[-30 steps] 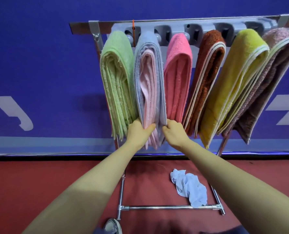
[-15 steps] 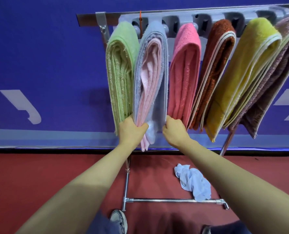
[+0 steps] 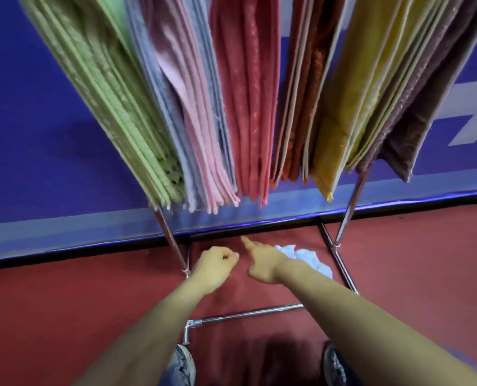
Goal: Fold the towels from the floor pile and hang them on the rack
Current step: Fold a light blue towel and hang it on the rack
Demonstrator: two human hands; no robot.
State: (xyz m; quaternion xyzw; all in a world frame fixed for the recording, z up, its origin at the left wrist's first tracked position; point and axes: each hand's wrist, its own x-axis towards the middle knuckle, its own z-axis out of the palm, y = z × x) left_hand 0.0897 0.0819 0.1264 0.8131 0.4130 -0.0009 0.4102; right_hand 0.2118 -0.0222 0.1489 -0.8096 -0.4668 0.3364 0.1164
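Several folded towels hang side by side on the rack above me: green [image 3: 106, 93], grey-blue wrapped round pale pink [image 3: 187, 121], coral pink [image 3: 248, 107], rust [image 3: 301, 107], yellow [image 3: 351, 107] and mauve-brown [image 3: 427, 93]. One crumpled light blue towel [image 3: 307, 257] lies on the red floor between the rack's legs. My left hand [image 3: 215, 267] hangs below the towels, curled into a fist and holding nothing. My right hand [image 3: 262, 263] is beside it with its forefinger stretched out, just left of the blue towel and partly hiding it. Neither hand touches a towel.
The rack's chrome legs [image 3: 349, 207] slant down to a base bar [image 3: 245, 313] on the red floor. A blue wall panel [image 3: 50, 162] stands right behind the rack. My shoes [image 3: 181, 363] are at the base bar.
Both hands have let go of the grey-blue and pink towel and dropped towards the floor. The view has tilted down and moved closer; the rack's top is out of frame.
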